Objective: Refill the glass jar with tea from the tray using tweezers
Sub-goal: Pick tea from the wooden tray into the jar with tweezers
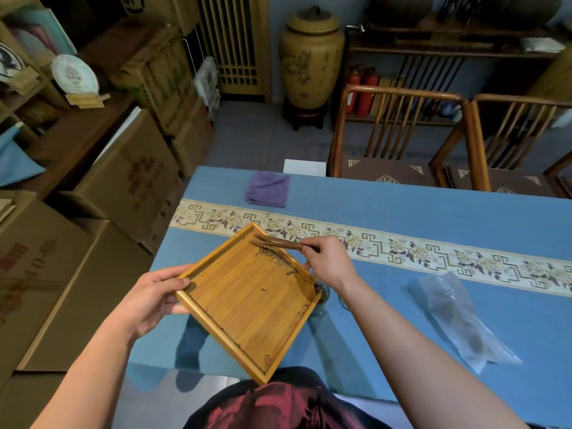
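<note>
My left hand (154, 300) grips the left corner of a square bamboo tray (247, 308), which is lifted and tilted above the blue table. Dark tea leaves (272, 253) lie scattered on the tray's far side, with a few along its right edge. My right hand (328, 261) holds brown wooden tweezers (275, 242), whose tips reach over the tray's far corner just above the leaves. The glass jar (322, 294) sits under the tray's right corner, mostly hidden, with only part of its rim showing.
A folded purple cloth (267, 189) lies at the table's far left. A clear plastic bag (461, 317) rests on the table to the right. A patterned runner (433, 252) crosses the table. Cardboard boxes stand left of the table, wooden chairs (399, 134) beyond it.
</note>
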